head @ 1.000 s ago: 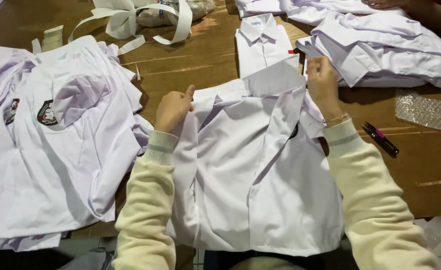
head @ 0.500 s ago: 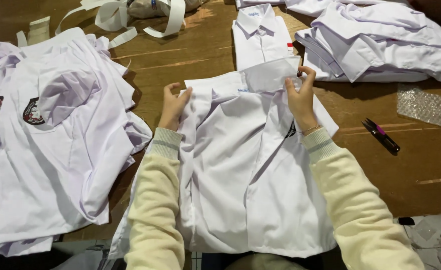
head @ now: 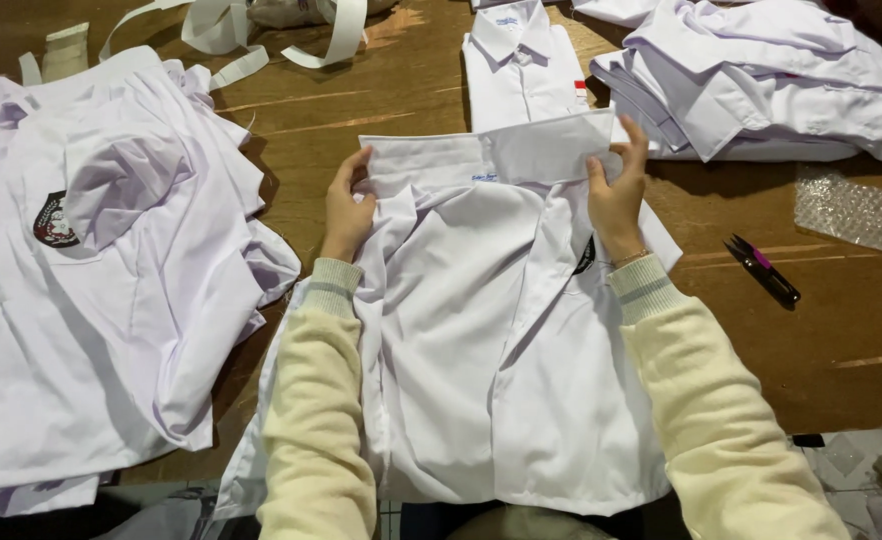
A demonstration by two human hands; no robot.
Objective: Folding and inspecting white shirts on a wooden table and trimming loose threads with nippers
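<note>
A white button-up shirt [head: 491, 340] lies front-up on the brown wooden table [head: 361, 110], collar away from me. My left hand [head: 347, 208] grips the left end of the collar band. My right hand [head: 616, 190] pinches the right part of the collar, thumb and fingers closed on the fabric, beside a dark chest badge that is partly hidden by my wrist. Both arms wear cream knit sleeves.
A heap of white shirts with a dark crest badge [head: 56, 220] covers the left. A folded shirt [head: 523, 60] lies beyond the collar, a stack of folded shirts [head: 761, 90] at far right. White strips [head: 261, 30], small black snips [head: 764, 270] and bubble wrap [head: 856, 210] lie about.
Both hands slid along the collar, the right one toward the middle and then back out to the right part, flattening and straightening it. The shirt body stays in place.
</note>
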